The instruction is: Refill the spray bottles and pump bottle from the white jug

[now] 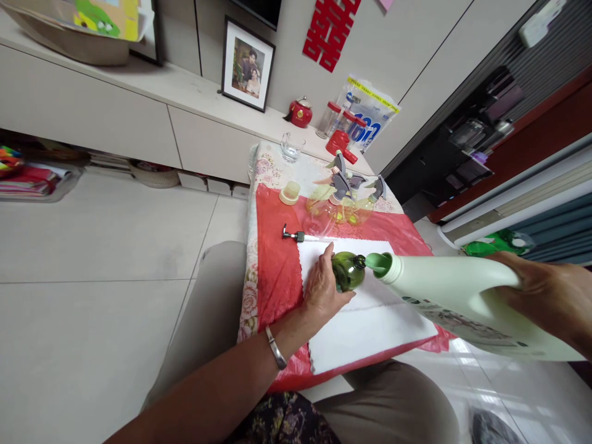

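My left hand (324,280) is closed around a small dark green bottle (348,271), which stands on the white cloth with its neck uncapped. In my right hand (546,296) is the handle of a large pale green jug (444,277). The jug is tilted onto its side, and its spout (379,263) sits right beside the bottle's mouth. Whether liquid is flowing I cannot tell. A black pump head (293,234) lies at the cloth's far left edge. Past it, near the red sheet's far edge, rests a pale jug cap (290,192).
Several clear spray bottles (342,200) with grey triggers stand behind the white cloth (370,345) on the red plastic sheet (277,277). A glass mug (291,148) is at the table's far end. The cabinet ledge holds a red pot (300,114) and a framed photo (248,65).
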A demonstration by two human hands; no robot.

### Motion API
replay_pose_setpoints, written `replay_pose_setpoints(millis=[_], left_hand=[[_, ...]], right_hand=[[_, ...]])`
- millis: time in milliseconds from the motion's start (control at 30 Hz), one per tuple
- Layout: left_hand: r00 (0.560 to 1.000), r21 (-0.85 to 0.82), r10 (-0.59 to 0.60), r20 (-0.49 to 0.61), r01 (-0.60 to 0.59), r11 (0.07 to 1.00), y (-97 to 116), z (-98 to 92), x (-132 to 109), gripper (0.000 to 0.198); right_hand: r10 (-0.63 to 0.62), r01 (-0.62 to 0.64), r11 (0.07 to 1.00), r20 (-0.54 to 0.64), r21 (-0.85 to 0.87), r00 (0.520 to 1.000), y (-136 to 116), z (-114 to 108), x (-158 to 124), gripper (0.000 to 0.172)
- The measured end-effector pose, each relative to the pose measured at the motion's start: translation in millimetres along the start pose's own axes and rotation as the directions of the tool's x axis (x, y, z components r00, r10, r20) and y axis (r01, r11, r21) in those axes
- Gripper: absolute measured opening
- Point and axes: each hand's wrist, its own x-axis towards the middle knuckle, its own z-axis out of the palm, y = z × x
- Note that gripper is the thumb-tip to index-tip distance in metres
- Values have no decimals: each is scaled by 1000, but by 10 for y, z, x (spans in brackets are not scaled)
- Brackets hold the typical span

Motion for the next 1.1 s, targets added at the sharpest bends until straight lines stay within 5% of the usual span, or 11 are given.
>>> replay_pose_setpoints(millis=[1100], left_hand=[[1000, -35, -9, 0, 9, 999, 6, -7, -13, 116]], right_hand=[[22, -22, 1000, 25, -16, 999, 16, 1, 12, 51]])
